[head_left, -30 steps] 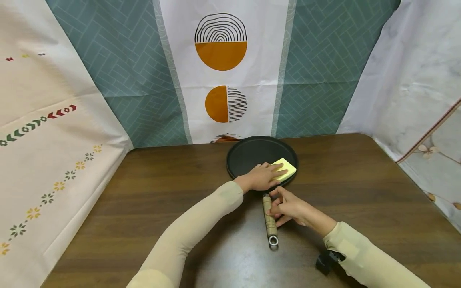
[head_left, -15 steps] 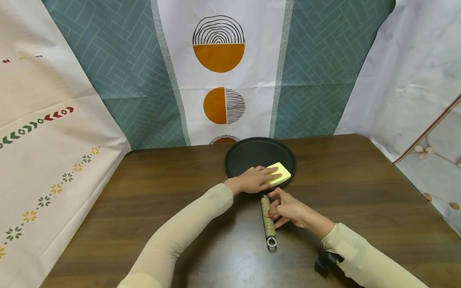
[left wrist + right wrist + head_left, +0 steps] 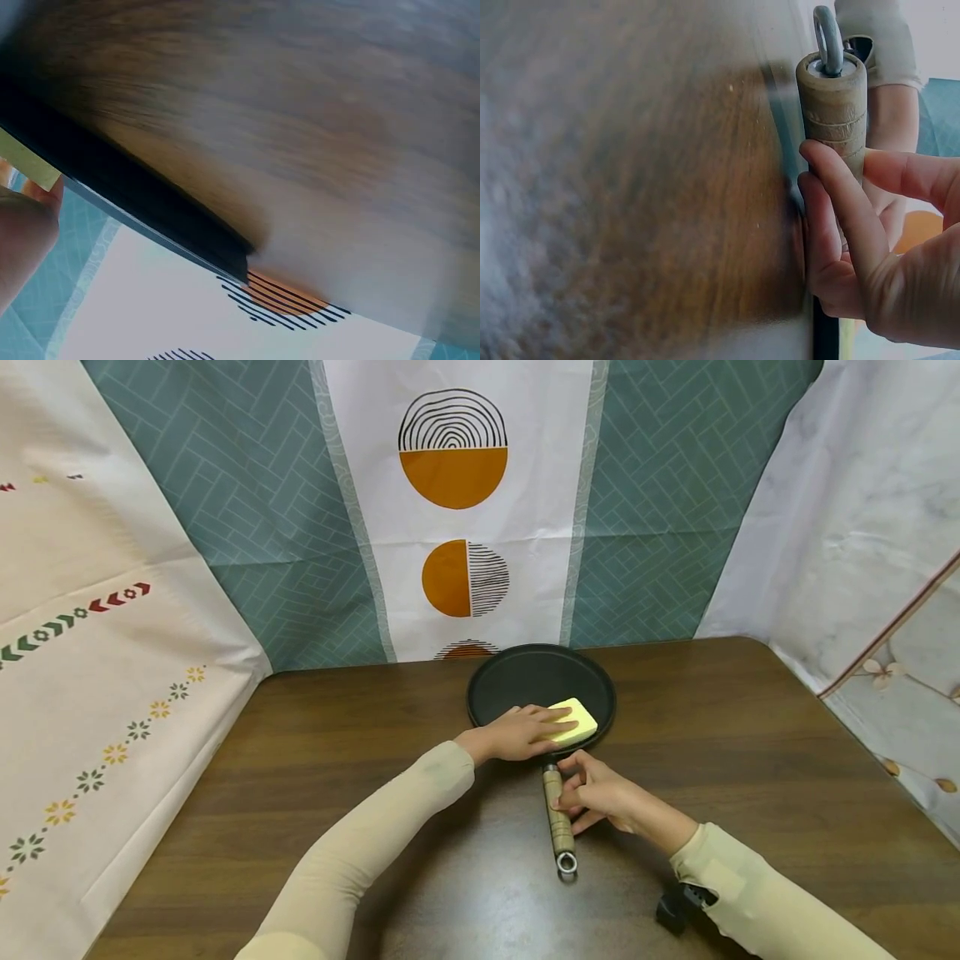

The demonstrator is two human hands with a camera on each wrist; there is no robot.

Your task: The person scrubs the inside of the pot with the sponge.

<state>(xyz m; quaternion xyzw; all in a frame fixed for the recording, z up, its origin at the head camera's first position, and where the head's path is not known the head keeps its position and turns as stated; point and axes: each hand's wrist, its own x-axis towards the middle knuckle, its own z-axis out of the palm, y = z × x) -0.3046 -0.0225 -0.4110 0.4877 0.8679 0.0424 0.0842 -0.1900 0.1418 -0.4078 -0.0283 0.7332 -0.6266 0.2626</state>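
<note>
A black round flat pan (image 3: 517,681) lies near the table's back edge, its wooden handle (image 3: 558,818) pointing toward me and ending in a metal ring. My left hand (image 3: 517,733) rests on a yellow sponge (image 3: 585,727) at the pan's near right side, fingers laid straight across its top. In the left wrist view, a fingertip meets the edge of the sponge (image 3: 30,161) above the pan's dark side (image 3: 135,180). My right hand (image 3: 600,789) grips the handle from the right. The right wrist view shows thumb and fingers about the handle (image 3: 832,105).
The brown wooden table (image 3: 360,718) extends around the pan on both sides. Behind it hangs a green and white patterned cloth (image 3: 652,527), with pale cloths on the left and right. A small black device (image 3: 678,906) is at the right sleeve.
My left hand has slid the sponge leftward and slightly nearer across the pan. The right hand keeps its grip on the handle; the whole head view has shifted a little.
</note>
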